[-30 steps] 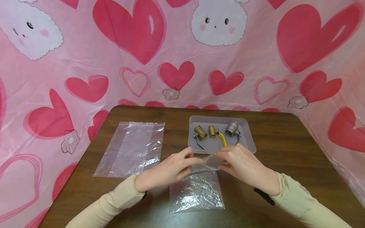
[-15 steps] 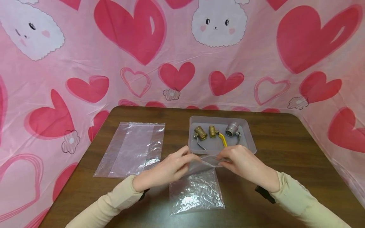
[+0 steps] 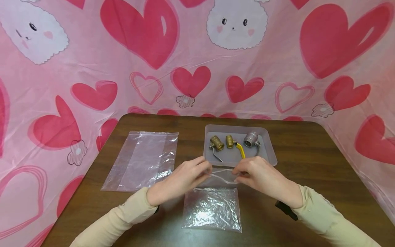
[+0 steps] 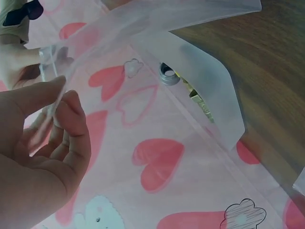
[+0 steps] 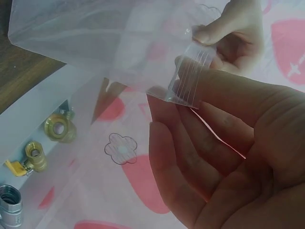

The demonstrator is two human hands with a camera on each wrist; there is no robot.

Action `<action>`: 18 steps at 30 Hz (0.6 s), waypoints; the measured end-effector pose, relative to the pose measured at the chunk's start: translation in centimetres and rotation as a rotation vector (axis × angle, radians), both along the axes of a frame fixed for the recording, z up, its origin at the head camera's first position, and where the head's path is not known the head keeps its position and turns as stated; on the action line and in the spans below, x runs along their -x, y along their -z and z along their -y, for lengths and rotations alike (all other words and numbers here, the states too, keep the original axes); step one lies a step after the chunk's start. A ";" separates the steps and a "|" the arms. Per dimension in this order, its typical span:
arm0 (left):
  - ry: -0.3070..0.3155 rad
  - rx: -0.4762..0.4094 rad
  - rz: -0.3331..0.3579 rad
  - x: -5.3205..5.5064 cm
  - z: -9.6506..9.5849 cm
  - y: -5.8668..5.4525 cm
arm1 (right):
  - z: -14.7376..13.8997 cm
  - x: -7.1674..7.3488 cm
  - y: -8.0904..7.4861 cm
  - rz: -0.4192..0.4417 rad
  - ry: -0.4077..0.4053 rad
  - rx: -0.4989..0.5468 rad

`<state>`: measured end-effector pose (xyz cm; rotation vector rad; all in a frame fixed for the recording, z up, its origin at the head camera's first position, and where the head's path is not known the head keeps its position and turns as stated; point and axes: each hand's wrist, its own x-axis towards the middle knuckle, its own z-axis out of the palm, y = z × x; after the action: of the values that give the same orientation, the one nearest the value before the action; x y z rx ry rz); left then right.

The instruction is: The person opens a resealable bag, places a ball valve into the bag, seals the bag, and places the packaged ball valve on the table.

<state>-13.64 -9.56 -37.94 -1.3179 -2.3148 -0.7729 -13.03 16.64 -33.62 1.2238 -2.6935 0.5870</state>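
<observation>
A clear zip-lock bag [image 3: 213,209] hangs between both hands near the front of the table, its zip edge uppermost and its mouth parted into a narrow gap. My left hand [image 3: 186,176] pinches the left end of that edge between thumb and fingers. On the other end, my right hand [image 3: 262,176] pinches the edge the same way; the ridged zip strip [image 5: 190,78] shows by its thumb in the right wrist view. Just beyond the hands stands a shallow translucent tray [image 3: 271,156]. In it lie a brass valve [image 3: 217,143], a smaller brass valve with a yellow lever [image 3: 229,141] and a silver valve [image 3: 251,139].
More clear zip-lock bags [image 3: 142,161] lie overlapped flat on the left of the brown wooden table [image 3: 308,151]. Behind and beside the table hangs a pink cloth [image 3: 271,61] printed with hearts.
The bag's mouth has come apart a little between the hands. My left hand's fingers have shifted slightly left along the edge, and the lower part of the bag has swung slightly.
</observation>
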 end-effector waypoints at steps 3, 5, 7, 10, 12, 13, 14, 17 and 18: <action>0.012 0.009 0.036 -0.1 0.2 -0.1 | -0.1 0.0 0.1 0.010 -0.003 0.010; 0.022 0.011 0.062 -0.1 0.3 -0.1 | -0.1 0.0 0.1 0.017 -0.003 0.019; 0.034 0.010 0.085 -0.2 0.4 -0.1 | -0.2 0.0 0.2 0.031 0.002 0.027; 0.052 0.012 0.086 -0.2 0.5 0.0 | -0.2 0.1 0.1 0.050 0.010 0.039; 0.059 0.012 0.081 -0.3 0.5 0.0 | -0.3 0.1 0.1 0.061 0.015 0.048; 0.060 0.015 0.069 -0.3 0.5 0.0 | -0.3 0.1 0.1 0.066 0.017 0.052; 0.058 0.019 0.056 -0.3 0.5 0.0 | -0.4 0.1 0.1 0.065 0.021 0.053; 0.040 0.030 0.017 -0.4 0.6 0.1 | -0.5 0.2 0.1 0.062 0.037 0.047; 0.034 0.035 0.000 -0.4 0.6 0.2 | -0.6 0.2 0.1 0.061 0.042 0.044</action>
<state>-13.29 -10.16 -38.14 -1.3752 -2.3218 -0.7464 -13.22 17.23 -33.72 1.1543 -2.7328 0.6846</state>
